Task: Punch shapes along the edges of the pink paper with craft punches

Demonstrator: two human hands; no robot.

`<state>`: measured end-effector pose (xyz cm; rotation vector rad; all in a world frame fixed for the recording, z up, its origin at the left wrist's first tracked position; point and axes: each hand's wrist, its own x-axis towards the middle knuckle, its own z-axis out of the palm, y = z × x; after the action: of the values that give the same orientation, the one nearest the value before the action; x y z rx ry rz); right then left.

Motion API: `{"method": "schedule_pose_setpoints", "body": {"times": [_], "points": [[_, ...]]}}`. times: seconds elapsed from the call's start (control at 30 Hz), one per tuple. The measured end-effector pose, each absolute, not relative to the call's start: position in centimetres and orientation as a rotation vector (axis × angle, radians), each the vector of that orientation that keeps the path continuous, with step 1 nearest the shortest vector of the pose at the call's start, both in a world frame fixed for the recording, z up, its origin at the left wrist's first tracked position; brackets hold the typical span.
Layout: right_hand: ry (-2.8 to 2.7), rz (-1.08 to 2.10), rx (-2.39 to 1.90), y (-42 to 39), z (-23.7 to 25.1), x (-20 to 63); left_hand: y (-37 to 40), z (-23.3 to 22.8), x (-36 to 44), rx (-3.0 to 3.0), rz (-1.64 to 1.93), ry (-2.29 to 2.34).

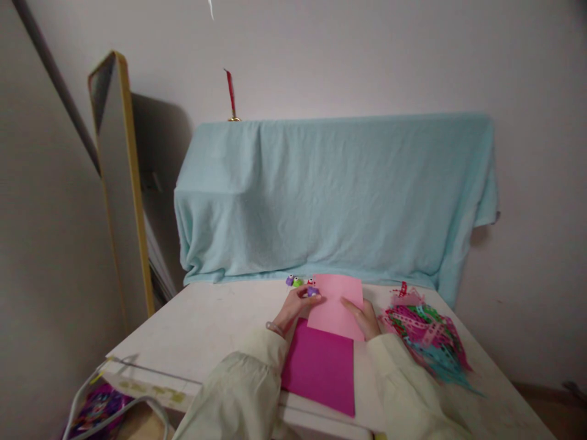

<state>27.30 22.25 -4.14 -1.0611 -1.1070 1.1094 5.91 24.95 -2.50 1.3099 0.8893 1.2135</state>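
The person sits at a white table (206, 324), both arms in pale cream sleeves reaching forward.

The left hand (296, 308) is closed around a small purple punch (313, 291), pinched between thumb and fingers at the left edge of a light pink sheet (335, 308). The punch touches that edge.

The right hand (364, 318) lies on the near right part of the light pink sheet, fingers extended and pressing it flat; whether the thumb grips beneath the sheet cannot be told.

The light pink sheet sits near the middle of the table, its near edge overlapping a magenta sheet (321, 366), which lies flat between the two forearms and extends toward the near table edge.

Just beyond the left hand, at the far side of the table, stand more small punches (294, 281), purple and green, close together.

To the right of the right hand lies a pile of punched paper strips (426, 336) in pink, green, teal and red.

A light blue cloth (334, 195) drapes over something against the far wall. A mirror (121, 177) with a yellow frame leans at the far left.
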Motion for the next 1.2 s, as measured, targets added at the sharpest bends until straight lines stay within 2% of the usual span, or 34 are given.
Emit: {"method": "schedule_pose_setpoints", "body": {"times": [0.6,1.2], "points": [[-1.103,1.242,-1.102,21.4,-3.2,26.4,26.0,-3.6,5.5,1.172,1.247,1.02],[-1.119,1.149,-1.105,21.0,-2.0,26.3,25.0,-2.9,5.8,1.122,1.248,0.84]]}}
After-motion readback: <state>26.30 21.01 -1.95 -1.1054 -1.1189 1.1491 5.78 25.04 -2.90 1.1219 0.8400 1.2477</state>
